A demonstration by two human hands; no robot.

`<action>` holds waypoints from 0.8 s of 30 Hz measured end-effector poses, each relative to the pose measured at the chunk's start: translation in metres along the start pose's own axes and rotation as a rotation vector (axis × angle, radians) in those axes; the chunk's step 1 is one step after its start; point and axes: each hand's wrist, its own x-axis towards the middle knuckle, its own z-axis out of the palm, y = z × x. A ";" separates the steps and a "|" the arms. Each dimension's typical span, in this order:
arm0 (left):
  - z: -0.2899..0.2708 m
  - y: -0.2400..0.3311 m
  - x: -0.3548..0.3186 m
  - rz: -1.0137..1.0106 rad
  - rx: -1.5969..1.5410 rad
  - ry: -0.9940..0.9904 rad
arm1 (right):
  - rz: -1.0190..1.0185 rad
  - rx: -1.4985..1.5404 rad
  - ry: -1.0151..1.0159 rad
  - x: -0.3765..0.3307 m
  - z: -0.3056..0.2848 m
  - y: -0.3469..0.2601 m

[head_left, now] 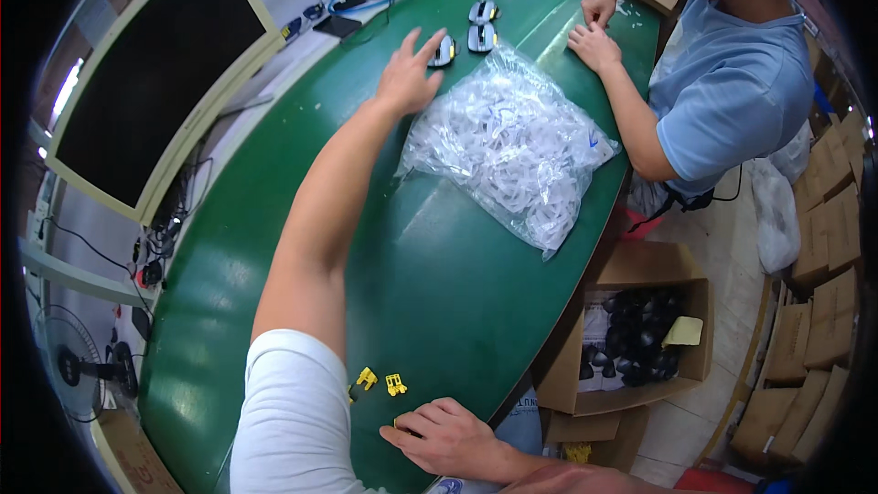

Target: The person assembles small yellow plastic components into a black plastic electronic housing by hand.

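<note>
My left arm stretches far across the green table. At its end my left hand (409,75) is open, fingers spread, beside a small grey-and-black device (444,51); whether it touches the device I cannot tell. Two similar grey devices (482,37) lie just to the right of that one. Close to me, my right hand (446,437) rests at the table's near edge with its fingers curled over a yellow plastic part (402,427), mostly hidden. Two small yellow plastic parts (395,384) lie just beyond it, one partly next to my left sleeve.
A clear bag of whitish plastic pieces (512,142) covers the middle of the green table (229,311). A co-worker in blue (732,82) works at the far right. A cardboard box of black parts (700,329) stands right, below the table edge. A monitor (155,73) stands left.
</note>
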 end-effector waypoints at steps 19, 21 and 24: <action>-0.110 -0.094 -0.116 -0.430 0.012 -0.224 | 0.003 0.067 0.112 0.003 -0.002 -0.011; -0.168 -0.100 -0.172 -0.509 0.080 -0.445 | -0.047 0.049 0.137 0.002 -0.002 -0.014; -0.230 -0.079 -0.267 -0.713 -0.417 -0.247 | -0.065 0.030 0.132 0.000 -0.006 -0.014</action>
